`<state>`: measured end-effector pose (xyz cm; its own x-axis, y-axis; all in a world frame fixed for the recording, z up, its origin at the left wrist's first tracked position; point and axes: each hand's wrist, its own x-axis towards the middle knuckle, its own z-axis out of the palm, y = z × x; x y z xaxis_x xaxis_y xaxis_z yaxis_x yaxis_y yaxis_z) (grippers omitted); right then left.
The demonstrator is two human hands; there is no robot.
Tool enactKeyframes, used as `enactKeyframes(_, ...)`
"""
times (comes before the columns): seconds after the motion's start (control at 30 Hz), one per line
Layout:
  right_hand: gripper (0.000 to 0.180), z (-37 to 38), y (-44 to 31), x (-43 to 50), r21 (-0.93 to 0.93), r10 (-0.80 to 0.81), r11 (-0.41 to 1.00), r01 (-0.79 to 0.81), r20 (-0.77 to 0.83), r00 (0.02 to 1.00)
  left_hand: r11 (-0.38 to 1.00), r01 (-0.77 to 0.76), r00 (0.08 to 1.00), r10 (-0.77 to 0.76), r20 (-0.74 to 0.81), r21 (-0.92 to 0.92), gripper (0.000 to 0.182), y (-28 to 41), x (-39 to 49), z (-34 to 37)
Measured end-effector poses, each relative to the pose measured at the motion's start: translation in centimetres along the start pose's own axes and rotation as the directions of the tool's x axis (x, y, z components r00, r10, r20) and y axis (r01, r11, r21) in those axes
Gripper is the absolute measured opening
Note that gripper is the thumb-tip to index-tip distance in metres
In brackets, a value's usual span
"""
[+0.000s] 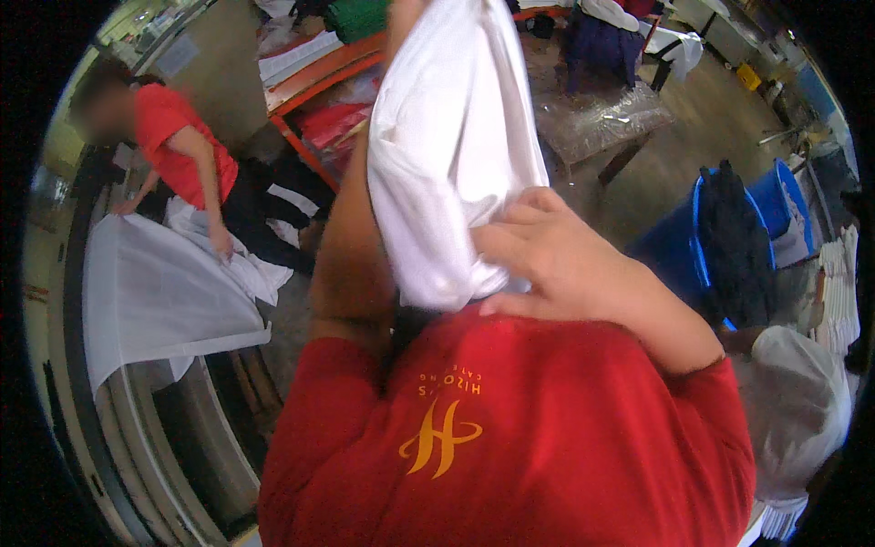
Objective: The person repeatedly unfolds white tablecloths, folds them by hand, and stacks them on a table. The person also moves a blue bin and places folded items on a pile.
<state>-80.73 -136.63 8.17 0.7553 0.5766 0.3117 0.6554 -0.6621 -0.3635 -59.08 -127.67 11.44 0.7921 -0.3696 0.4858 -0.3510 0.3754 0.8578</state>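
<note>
A white cloth (451, 150) hangs in long folds in front of my chest, running up past the top edge of the picture. My right hand (547, 253) grips its lower bunched end, fingers curled into the fabric and thumb close to my red shirt (547, 424). On the left, my left arm (352, 253) reaches upward along and partly behind the cloth. The left hand itself is out of view, past the top edge.
At left, a person in a red shirt (181, 147) handles a white sheet (171, 294) over a long machine with rails (157, 451). An orange-edged shelf (328, 75) holds fabrics. A low table (595, 126) and blue bins (673, 239) stand at right, near stacked white linens (837, 294).
</note>
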Motion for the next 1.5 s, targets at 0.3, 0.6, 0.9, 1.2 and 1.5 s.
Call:
enactKeyframes(0.3, 0.035, -6.6, 5.1, -9.9, -0.273, 0.302, 0.869, -0.413, -0.369, 0.879, 0.957, -0.119, 0.977, 0.161, -0.142, 0.264, 0.032, -1.8, 2.5, -8.7)
enactKeyframes(0.6, 0.038, -15.8, 7.7, -10.6, 0.349, 0.633, 0.769, -0.536, -0.537, 0.558, 0.967, -0.227, 0.957, 0.244, -0.159, 0.119, 0.036, 0.5, 3.6, -5.9)
enactKeyframes(0.9, 0.017, -9.8, 16.6, -19.7, 0.459, 0.739, 0.671, -0.582, -0.359, 0.570, 0.901, -0.050, 0.997, 0.018, 0.079, 0.431, 0.024, -10.0, -5.7, -2.9)
enactKeyframes(1.2, 0.016, -11.9, 22.7, -30.4, 0.582, 0.887, 0.459, -0.671, -0.249, 0.390, 0.918, 0.172, 0.783, -0.347, 0.516, 0.357, 0.011, -12.7, -6.0, 7.4)
enactKeyframes(1.5, 0.024, -20.9, 38.2, -26.0, 0.459, 0.837, 0.518, -0.721, -0.100, 0.538, 0.931, 0.131, 0.888, -0.263, 0.378, 0.339, 0.017, -22.6, 2.2, 9.8)
